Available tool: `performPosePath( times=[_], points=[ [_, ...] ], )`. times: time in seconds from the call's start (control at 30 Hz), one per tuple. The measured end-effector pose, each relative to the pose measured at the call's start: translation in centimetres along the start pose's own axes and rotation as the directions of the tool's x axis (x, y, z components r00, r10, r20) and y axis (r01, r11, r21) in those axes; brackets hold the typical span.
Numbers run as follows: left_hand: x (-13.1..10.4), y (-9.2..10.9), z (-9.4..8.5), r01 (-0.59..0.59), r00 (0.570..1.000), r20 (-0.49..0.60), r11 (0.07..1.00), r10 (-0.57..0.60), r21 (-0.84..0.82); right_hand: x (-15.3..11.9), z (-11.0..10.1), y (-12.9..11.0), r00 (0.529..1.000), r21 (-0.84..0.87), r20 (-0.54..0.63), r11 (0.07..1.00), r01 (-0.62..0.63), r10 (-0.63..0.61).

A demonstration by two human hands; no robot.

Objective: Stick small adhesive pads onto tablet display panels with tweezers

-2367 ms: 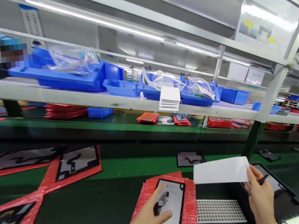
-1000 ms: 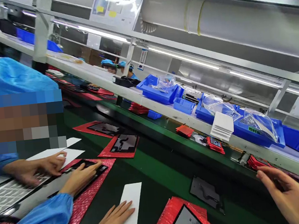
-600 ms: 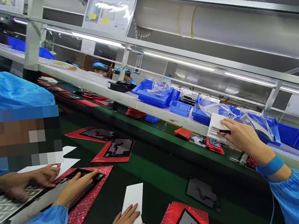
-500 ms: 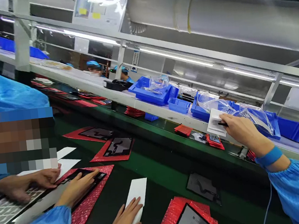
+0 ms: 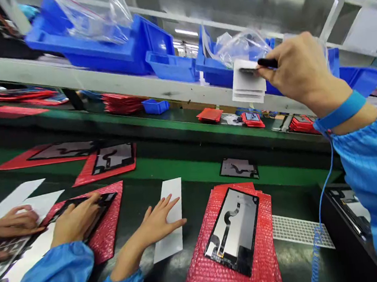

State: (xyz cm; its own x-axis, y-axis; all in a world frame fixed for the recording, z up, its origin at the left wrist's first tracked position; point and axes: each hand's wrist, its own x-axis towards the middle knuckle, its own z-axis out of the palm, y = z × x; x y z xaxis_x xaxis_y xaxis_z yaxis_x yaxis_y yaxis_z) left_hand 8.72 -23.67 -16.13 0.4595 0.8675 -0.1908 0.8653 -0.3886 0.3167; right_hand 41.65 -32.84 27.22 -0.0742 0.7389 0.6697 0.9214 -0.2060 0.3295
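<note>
1. Long dark workbench (image 5: 299,264) in a lit hall, with a green strip along the far edge.

2. Close to the near edge, a stack of red bubble-wrap bags (image 5: 220,281). On top, slightly askew, a flat panel (image 5: 234,230) with a curved dark ribbon: laid out and uncovered, not inside a bag.

3. Right of the stack, flat on the workbench, a white grid sheet (image 5: 302,231); farther right, a black box (image 5: 339,246) with more panels inside, partly hidden by the raised arm.

4. Left of the stack, apart from the panel, a plain white sheet (image 5: 169,248). Over its middle, the left hand (image 5: 160,222): palm down, fingers spread, nothing gripped, forearm in from the near edge. Firm contact with the paper: impossible to tell.

5. Toward the left edge, a co-worker's hands (image 5: 74,222) over another panel on red wrap.

6. Near the far edge, a grey panel (image 5: 239,168) alone on the green strip; to the left, panels on red sheets (image 5: 114,157).

7. Up at the shelf front, the right hand (image 5: 295,71): arm raised, wrist bent, blue strap (image 5: 343,111) around it, fingers closed on a black pen-like tool (image 5: 268,63). Tip blurred, at the top of some white cards (image 5: 247,92) overhanging the shelf (image 5: 155,85) edge. Any pinch on a card: not clear. Cards not separated from the pile.

8. Behind, blue bins (image 5: 174,68) and clear plastic bags (image 5: 101,15).
</note>
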Motion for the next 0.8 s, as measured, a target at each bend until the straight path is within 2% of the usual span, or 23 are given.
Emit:
performPosePath(
  times=[0.1,0.17,0.23,0.27,0.3,0.33,0.4,0.43,0.5,0.53,0.57,0.6,0.63,0.67,0.73,0.8],
  points=[
    [-0.7,1.3,-0.7,-0.087,0.994,-0.063,0.995,0.085,-0.04,-0.4,0.0,-0.2,0.998,-0.011,-0.041,0.999,0.047,-0.048],
    [-1.0,2.9,-1.8,-0.165,0.981,-0.116,0.984,0.156,-0.069,-0.7,0.3,-0.3,0.995,-0.002,-0.084,0.999,0.048,-0.048],
    [-1.2,5.1,-3.9,-0.28,0.945,-0.209,0.954,0.253,-0.11,-0.7,0.8,-0.3,0.992,0.009,-0.118,0.999,0.043,-0.041],
    [-1.3,6.5,-5.4,-0.361,0.905,-0.288,0.923,0.313,-0.132,-0.6,1.1,-0.1,0.991,0.019,-0.124,0.998,0.056,-0.053],
    [-1.4,8.1,-7.1,-0.452,0.845,-0.388,0.88,0.369,-0.147,-0.4,1.3,0.1,0.99,0.039,-0.124,0.996,0.078,-0.072],
    [-1.6,9.7,-9.1,-0.546,0.76,-0.501,0.825,0.414,-0.145,-0.1,1.6,0.3,0.988,0.065,-0.116,0.992,0.107,-0.099],
    [-1.6,13.2,-13.5,-0.693,0.552,-0.696,0.717,0.459,-0.077,0.4,2.0,0.9,0.983,0.114,-0.089,0.979,0.169,-0.159],
    [-1.4,14.9,-15.8,-0.74,0.447,-0.759,0.673,0.473,-0.017,0.6,2.2,1.2,0.981,0.11,-0.078,0.976,0.188,-0.18],
    [-0.3,17.8,-20.0,-0.803,0.248,-0.816,0.582,0.522,0.128,0.8,2.5,1.6,0.976,0.045,-0.076,0.977,0.208,-0.204],
    [0.7,19.0,-21.9,-0.811,0.165,-0.83,0.552,0.533,0.193,0.9,2.5,1.7,0.973,0.007,-0.079,0.976,0.218,-0.217],
    [1.8,20.1,-23.5,-0.808,0.099,-0.836,0.534,0.54,0.25,0.9,2.5,1.8,0.969,-0.021,-0.082,0.972,0.234,-0.235],
    [3.0,20.9,-24.8,-0.801,0.054,-0.835,0.524,0.547,0.291,0.9,2.5,1.9,0.964,-0.036,-0.082,0.967,0.251,-0.253],
    [4.2,21.7,-25.9,-0.8,0.032,-0.828,0.511,0.56,0.314,0.9,2.5,2.0,0.959,-0.042,-0.08,0.962,0.269,-0.271],
    [5.3,22.4,-26.8,-0.807,0.03,-0.819,0.497,0.573,0.318,0.9,2.5,2.0,0.955,-0.046,-0.077,0.957,0.285,-0.288],
    [7.1,23.6,-27.9,-0.833,0.056,-0.806,0.473,0.589,0.288,1.0,2.5,2.2,0.947,-0.06,-0.061,0.948,0.312,-0.315],
    [8.2,24.7,-28.2,-0.846,0.091,-0.826,0.481,0.557,0.23,1.2,2.7,2.2,0.945,-0.105,-0.041,0.942,0.32,-0.325]
  ],
)
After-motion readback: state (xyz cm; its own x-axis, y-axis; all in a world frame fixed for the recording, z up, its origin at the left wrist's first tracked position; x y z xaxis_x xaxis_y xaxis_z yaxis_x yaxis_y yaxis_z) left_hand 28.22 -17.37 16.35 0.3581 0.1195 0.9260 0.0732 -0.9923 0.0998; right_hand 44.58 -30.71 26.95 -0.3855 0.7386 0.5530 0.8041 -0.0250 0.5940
